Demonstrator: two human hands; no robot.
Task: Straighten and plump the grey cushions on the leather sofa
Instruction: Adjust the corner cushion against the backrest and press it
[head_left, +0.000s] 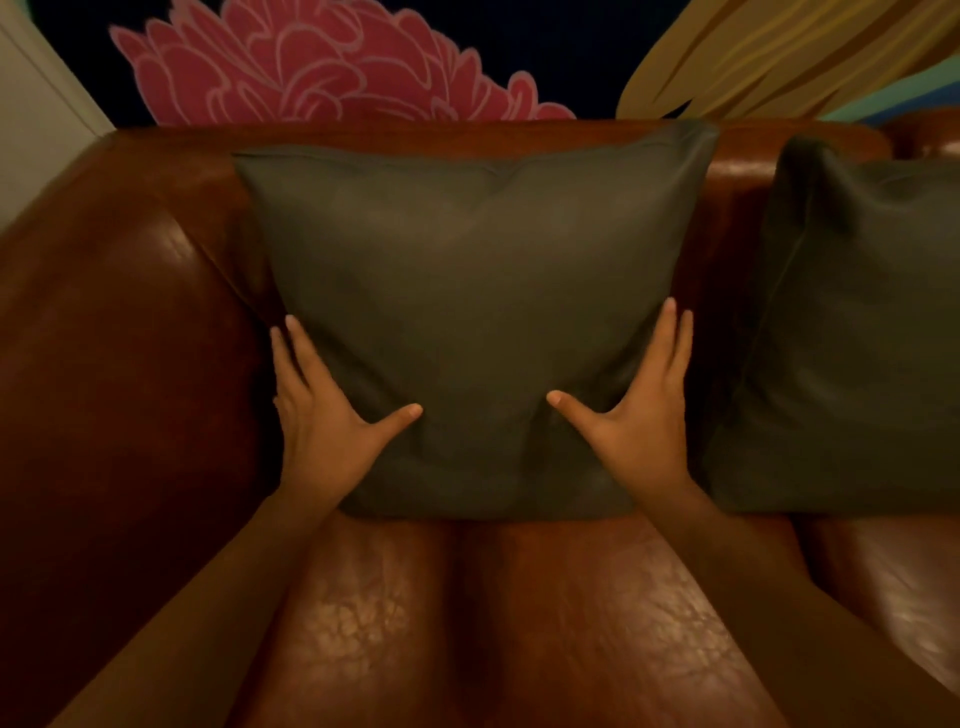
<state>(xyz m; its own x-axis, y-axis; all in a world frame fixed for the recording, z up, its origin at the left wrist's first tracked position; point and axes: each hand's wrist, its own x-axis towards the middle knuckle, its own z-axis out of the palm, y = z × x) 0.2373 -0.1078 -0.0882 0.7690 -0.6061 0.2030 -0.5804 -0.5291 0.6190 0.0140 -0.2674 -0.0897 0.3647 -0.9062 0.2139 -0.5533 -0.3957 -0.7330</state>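
The square grey fabric cushion (467, 322) is standing upright against the back of the brown leather sofa (104, 322), between the two grips. The left hand (324, 415) and right hand (636, 410) are pressing its lower sides, fingers flat and open, thumbs on its front. A second grey cushion (852, 332) is sitting just right of the right hand.

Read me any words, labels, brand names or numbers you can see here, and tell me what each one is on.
None can be read.
Left cushion: plain grey, no tag or label showing.
Right cushion: plain, partly cut off by the frame edge.
Sofa: bare brown leather, no brand mark.
Wall mural: a pink flower and tan shapes, no lettering.
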